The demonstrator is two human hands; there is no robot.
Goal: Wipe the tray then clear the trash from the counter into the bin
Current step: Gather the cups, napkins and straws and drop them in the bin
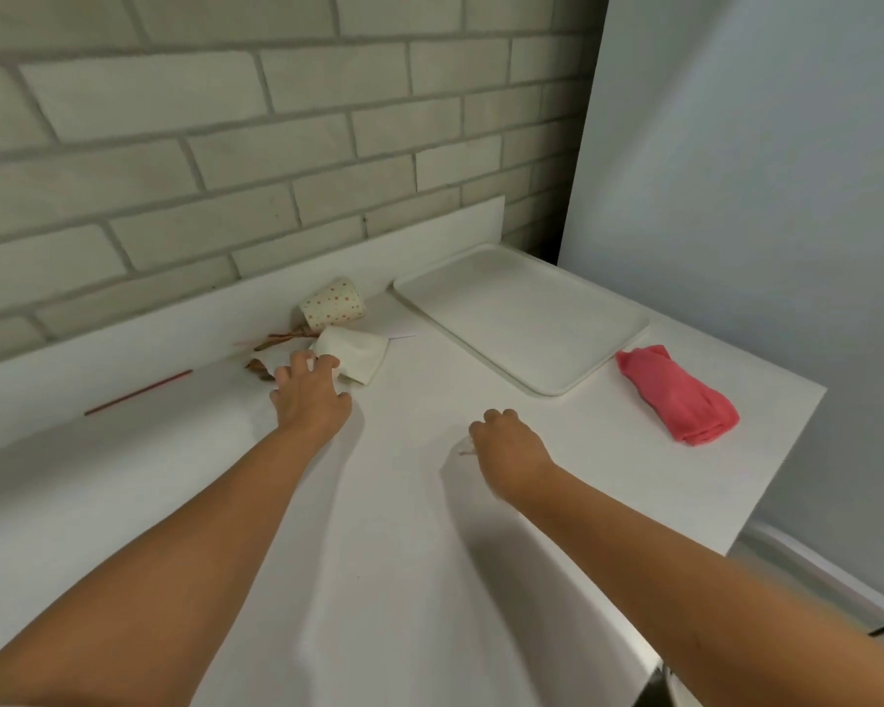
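Head view, white counter [404, 528], pale brick wall [276, 119], grey side wall [761, 170]

Behind the fingers [302, 360], the left hand [311, 400] and right hand [511, 449] are bare; both slender forearms [185, 563] are bare too.

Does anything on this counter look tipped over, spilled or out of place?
Yes. The dotted paper cup lies on its side by the backsplash. A crumpled napkin, brown scraps and a thin red stick are strewn near it. The tray sits flat, and no liquid spill shows.
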